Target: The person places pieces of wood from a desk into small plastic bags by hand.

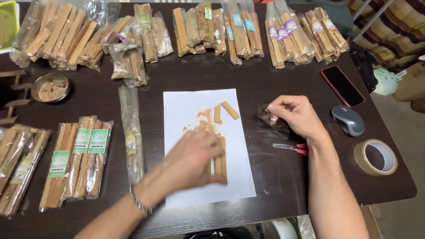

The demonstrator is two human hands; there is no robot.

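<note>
Several tan sticks (220,161) lie side by side on a white sheet (190,108) at the middle of the dark table (195,77). Two shorter pieces (229,110) and some crumbs are scattered higher on the sheet. The lower sticks are covered by the left hand (192,157), which is blurred; its fingers are curled down onto them, but whether a stick is actually gripped cannot be told. A metal bracelet (141,204) is worn on that wrist.

Just right of the sheet, a small clear bag (273,121) is pinched at its top edge between the thumb and fingers of the right hand (295,116). Small red-handled scissors (290,147) lie on the table just below that hand.

Left of the sheet a long clear sleeve (131,132) is laid out, and beyond it labelled packs (77,161) of sticks are ranged. More packed sticks (248,31) are lined along the far edge. A metal bowl (51,87) of crumbs stands at the far left. On the right side a phone (342,85), a grey mouse (348,120) and a tape roll (375,156) are found.
</note>
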